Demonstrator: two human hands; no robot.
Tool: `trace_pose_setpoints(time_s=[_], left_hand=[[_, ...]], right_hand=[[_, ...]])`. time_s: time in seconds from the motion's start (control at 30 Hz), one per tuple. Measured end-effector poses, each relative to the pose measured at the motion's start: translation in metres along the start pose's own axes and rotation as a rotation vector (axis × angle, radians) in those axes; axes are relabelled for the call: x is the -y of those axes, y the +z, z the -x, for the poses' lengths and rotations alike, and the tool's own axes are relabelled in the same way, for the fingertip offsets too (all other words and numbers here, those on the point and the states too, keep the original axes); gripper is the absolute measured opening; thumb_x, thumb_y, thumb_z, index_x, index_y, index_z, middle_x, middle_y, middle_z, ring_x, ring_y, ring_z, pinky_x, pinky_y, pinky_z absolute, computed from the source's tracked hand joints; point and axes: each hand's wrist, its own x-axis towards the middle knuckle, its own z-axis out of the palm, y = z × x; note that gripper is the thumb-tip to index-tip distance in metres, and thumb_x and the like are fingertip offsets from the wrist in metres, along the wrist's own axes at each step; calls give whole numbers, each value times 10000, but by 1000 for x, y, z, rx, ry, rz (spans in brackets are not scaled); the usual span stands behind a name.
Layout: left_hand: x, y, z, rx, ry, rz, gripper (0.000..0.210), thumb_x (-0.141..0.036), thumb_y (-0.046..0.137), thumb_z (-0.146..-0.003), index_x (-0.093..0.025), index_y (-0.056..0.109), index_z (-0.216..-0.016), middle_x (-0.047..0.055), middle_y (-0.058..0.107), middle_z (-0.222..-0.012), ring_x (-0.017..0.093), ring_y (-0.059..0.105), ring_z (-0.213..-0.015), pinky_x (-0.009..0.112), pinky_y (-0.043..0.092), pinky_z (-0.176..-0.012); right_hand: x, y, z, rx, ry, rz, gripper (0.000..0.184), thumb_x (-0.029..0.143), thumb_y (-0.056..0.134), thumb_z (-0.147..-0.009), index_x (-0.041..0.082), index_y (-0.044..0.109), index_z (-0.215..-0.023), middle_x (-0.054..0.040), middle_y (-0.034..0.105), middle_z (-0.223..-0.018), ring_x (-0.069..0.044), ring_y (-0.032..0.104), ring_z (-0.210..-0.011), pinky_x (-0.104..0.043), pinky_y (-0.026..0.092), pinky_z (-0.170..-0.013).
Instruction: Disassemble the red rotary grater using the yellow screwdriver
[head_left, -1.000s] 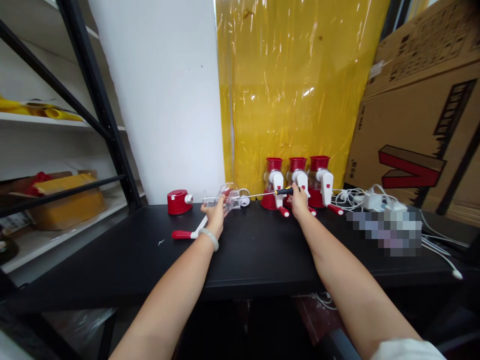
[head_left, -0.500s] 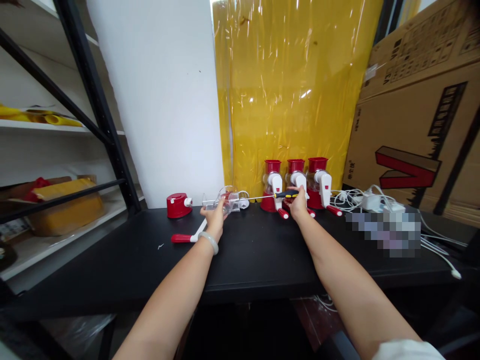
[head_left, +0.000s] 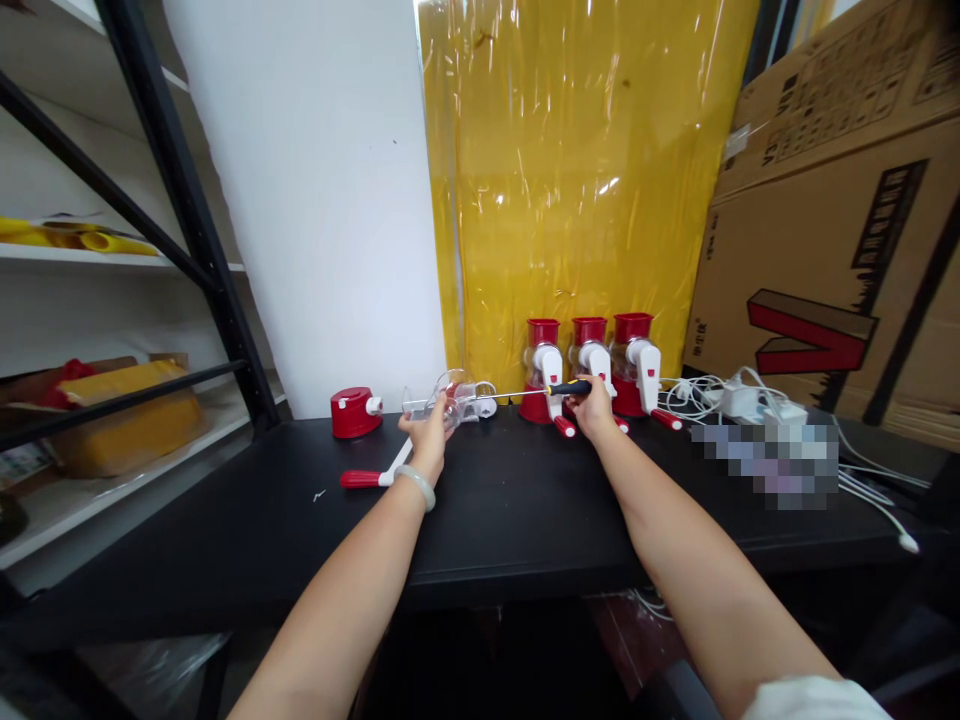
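Observation:
My left hand (head_left: 426,432) is wrapped round a clear plastic grater housing (head_left: 454,412), which lies on its side on the table. My right hand (head_left: 592,408) grips the dark handle with yellow stripes of a screwdriver (head_left: 567,388). The screwdriver's long metal shaft points left into the housing, where its tip is hard to make out. Beside my left hand lies a white crank with a red handle (head_left: 361,480). Further left stands a red grater base (head_left: 355,412) with a white knob. Several small white parts (head_left: 486,400) sit at the housing's right end.
Three red and white rotary graters (head_left: 591,370) stand behind my right hand. White cables and adapters (head_left: 742,402) lie on the right of the black table (head_left: 510,520). A large cardboard box (head_left: 817,250) leans at the right. Shelving (head_left: 217,290) stands at the left.
The screwdriver handle has turned slightly in my right hand, so its yellow stripe shows differently. My left hand keeps the housing in place. The view has shifted slightly.

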Motion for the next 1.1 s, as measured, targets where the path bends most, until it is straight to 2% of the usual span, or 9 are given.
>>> trace_pose_setpoints(time_s=[0.1, 0.2, 0.33, 0.47, 0.6, 0.7, 0.9, 1.1], left_hand=[[2, 0, -2, 9, 6, -24, 914, -358, 861, -804, -185, 252, -1464, 168, 685, -1144, 207, 747, -786, 273, 610, -635], [5, -1, -5, 9, 19, -36, 931, -363, 871, -791, -193, 254, -1467, 152, 691, -1122, 204, 747, -790, 259, 607, -628], [5, -1, -6, -2, 6, -20, 916, -356, 861, -806, -192, 250, -1468, 157, 693, -1110, 185, 737, -729, 259, 604, -606], [4, -1, -6, -7, 0, -11, 923, -358, 864, -806, -180, 252, -1474, 156, 692, -1106, 185, 742, -727, 259, 605, -614], [2, -1, -4, -8, -14, 7, 926, -354, 867, -803, -195, 251, -1476, 143, 697, -1101, 187, 747, -752, 257, 607, -624], [2, -1, -3, 8, -16, 8, 913, -343, 852, -823, -177, 244, -1484, 150, 707, -1071, 190, 743, -731, 260, 603, -616], [6, 0, -4, 46, 1, -39, 923, -386, 856, -820, -179, 240, -1475, 159, 713, -1079, 192, 749, -743, 277, 615, -640], [6, 0, -4, 36, 7, -51, 919, -395, 859, -817, -206, 233, -1464, 148, 711, -1098, 174, 745, -732, 270, 619, -632]], right_hand=[[5, 2, 5, -17, 90, -82, 207, 417, 574, -844, 233, 521, -766, 67, 529, -547, -89, 445, -404, -222, 404, -437], [7, 3, 8, -31, 73, -82, 373, 578, 556, -887, 232, 522, -754, 59, 534, -540, -87, 446, -398, -218, 392, -420], [2, 2, 7, -58, 23, 16, 525, 745, 549, -868, 236, 522, -740, 69, 445, -450, -83, 380, -351, -200, 313, -353], [-4, 0, 2, -30, -40, 107, 427, 633, 666, -850, 247, 512, -754, 105, 361, -421, -73, 345, -327, -180, 292, -331], [-6, 1, 0, -48, -16, 71, 293, 482, 668, -867, 250, 499, -811, 100, 456, -507, -70, 415, -359, -169, 356, -358], [-6, 4, 0, -79, 21, 11, 268, 420, 658, -881, 253, 456, -826, 103, 492, -553, -64, 441, -385, -172, 414, -400], [-3, 5, 4, -87, 41, -30, 322, 455, 697, -869, 252, 449, -833, 104, 501, -561, -60, 461, -405, -164, 439, -425], [-2, 1, 2, -115, -19, 72, 280, 428, 704, -849, 246, 497, -800, 96, 476, -526, -64, 433, -375, -166, 375, -367]])
